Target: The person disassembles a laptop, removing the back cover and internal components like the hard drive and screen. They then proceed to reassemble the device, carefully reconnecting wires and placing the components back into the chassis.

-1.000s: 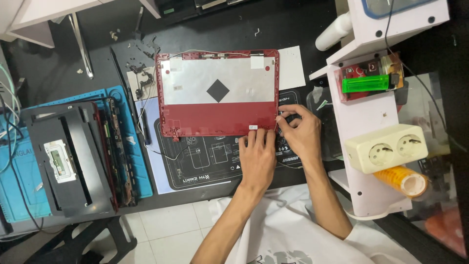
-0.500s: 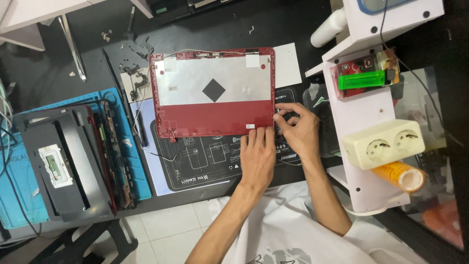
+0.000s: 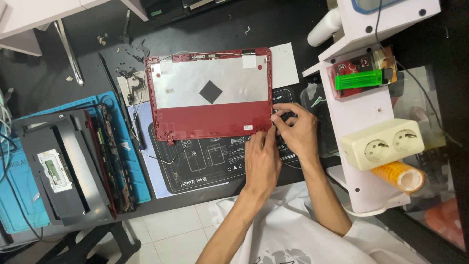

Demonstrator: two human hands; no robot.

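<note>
A red laptop lid shell (image 3: pixel 210 117), lined with silver foil that carries a black diamond patch, lies inside up on a black work mat (image 3: pixel 205 161). My left hand (image 3: pixel 262 159) rests flat on the mat, its fingertips touching the shell's near right corner. My right hand (image 3: pixel 295 129) sits just right of that corner, fingers curled around a small dark object that they mostly hide. Thin wires trail from the shell's left hinge.
A dark laptop base (image 3: pixel 63 166) lies on a blue mat (image 3: pixel 19 195) at the left. A white shelf unit (image 3: pixel 371 98) at the right carries a cream double socket (image 3: pixel 381 143), a green part and an orange tape roll (image 3: pixel 398 176). Loose screws and hinges lie behind the shell.
The view has drifted slightly. Both hands stay at the shell's near right corner, with only small finger movement.
</note>
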